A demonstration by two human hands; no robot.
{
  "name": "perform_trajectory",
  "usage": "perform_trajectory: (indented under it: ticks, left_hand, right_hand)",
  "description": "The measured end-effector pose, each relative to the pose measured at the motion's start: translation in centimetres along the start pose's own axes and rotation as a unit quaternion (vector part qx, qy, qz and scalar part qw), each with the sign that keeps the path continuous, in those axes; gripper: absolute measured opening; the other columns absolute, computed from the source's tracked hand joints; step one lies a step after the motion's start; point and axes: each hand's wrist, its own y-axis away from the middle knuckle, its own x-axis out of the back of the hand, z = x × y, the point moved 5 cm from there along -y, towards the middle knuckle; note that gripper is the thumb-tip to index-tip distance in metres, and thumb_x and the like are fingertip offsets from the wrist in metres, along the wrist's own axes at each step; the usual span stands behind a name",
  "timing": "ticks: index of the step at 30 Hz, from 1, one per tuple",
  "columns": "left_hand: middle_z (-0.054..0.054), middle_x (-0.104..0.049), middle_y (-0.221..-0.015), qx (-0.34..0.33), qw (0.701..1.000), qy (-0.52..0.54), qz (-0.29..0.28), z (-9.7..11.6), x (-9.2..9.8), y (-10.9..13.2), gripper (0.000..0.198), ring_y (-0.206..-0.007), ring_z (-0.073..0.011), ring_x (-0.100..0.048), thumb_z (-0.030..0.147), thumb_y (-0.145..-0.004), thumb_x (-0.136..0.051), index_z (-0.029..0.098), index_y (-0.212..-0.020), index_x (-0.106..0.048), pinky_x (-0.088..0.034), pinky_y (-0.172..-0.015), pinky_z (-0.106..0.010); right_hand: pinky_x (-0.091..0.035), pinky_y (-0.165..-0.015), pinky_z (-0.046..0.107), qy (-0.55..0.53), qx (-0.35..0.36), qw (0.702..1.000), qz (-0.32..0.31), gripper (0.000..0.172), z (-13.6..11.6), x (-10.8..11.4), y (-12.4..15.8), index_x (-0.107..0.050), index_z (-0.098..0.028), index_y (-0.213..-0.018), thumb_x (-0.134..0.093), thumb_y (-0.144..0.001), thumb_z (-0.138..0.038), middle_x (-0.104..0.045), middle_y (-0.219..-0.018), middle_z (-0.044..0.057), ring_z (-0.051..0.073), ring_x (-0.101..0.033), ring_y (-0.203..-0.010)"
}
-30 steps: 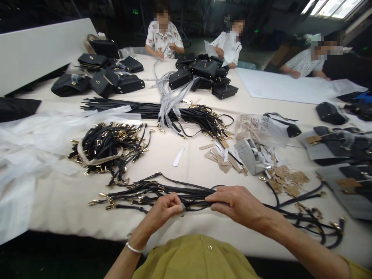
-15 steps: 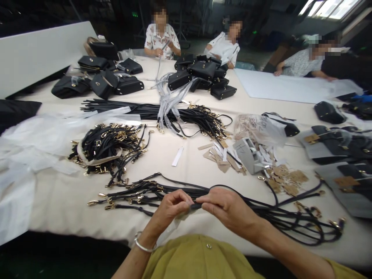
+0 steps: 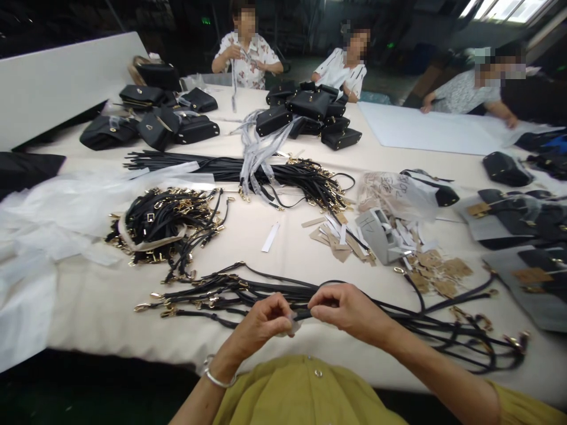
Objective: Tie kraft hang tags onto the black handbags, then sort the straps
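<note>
In front of my body, my left hand (image 3: 261,319) is pinched closed on a scrap of clear plastic film (image 3: 296,323), which shows at the fingertips. Just to its right, a small gap away, my right hand (image 3: 354,313) has thumb and fingers pressed together; what lies between them, if anything, cannot be made out. Behind and under both hands runs a bundle of thin black straps (image 3: 279,287) with gold clasps at the ends, partly covered by the fingers.
More clasped straps (image 3: 172,221) lie heaped at left near white sheeting (image 3: 26,260). Beyond are a long strap bundle (image 3: 190,165) and black bags (image 3: 310,106). Paper tags (image 3: 436,271) and a grey box (image 3: 376,236) sit at right. Several co-workers (image 3: 248,62) are across the table.
My hands have drawn slightly apart, and my right fingers are curled in more. Less plastic film hangs below my left hand. Across the table, the co-worker's hands with the strip have risen.
</note>
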Motion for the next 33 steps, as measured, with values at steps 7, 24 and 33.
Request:
perform_trajectory:
  ticks: [7,24,33]
  left_hand:
    - [-0.001,-0.071,-0.069,-0.002,0.999,-0.049,0.021,0.1,-0.6,-0.4,0.014,-0.066,-0.0138,-0.066,0.021,-0.071,-0.07,0.016,-0.079,-0.059,-0.049,-0.062,-0.022]
    - [-0.001,-0.07,-0.07,0.023,0.997,-0.079,-0.003,-0.3,-0.1,-0.4,0.019,-0.057,-0.009,-0.056,0.025,-0.073,-0.071,0.016,-0.077,-0.054,-0.038,-0.05,-0.018]
    - [-0.004,-0.072,-0.066,0.071,0.996,0.003,-0.055,-0.7,-0.9,-1.5,0.032,-0.059,-0.0179,-0.069,0.03,-0.068,-0.078,0.018,-0.078,-0.049,-0.049,-0.054,-0.022]
  right_hand:
    - [-0.045,-0.081,0.029,0.142,0.073,0.987,0.018,0.017,-0.5,-0.8,-0.1,-0.078,-0.03,-0.091,-0.065,-0.08,-0.029,-0.078,-0.091,-0.003,0.016,-0.068,-0.087]
    - [-0.034,-0.055,0.023,-0.029,-0.029,0.981,-0.19,0.02,3.7,-1.8,0.1,-0.069,-0.018,-0.078,-0.062,-0.08,-0.037,-0.061,-0.063,-0.004,0.008,-0.046,-0.056]
    - [-0.021,-0.061,0.033,0.393,0.21,0.895,0.028,0.026,0.7,-2.9,0.2,-0.066,-0.019,-0.08,-0.048,-0.096,-0.029,-0.072,-0.081,0.004,0.015,-0.057,-0.069]
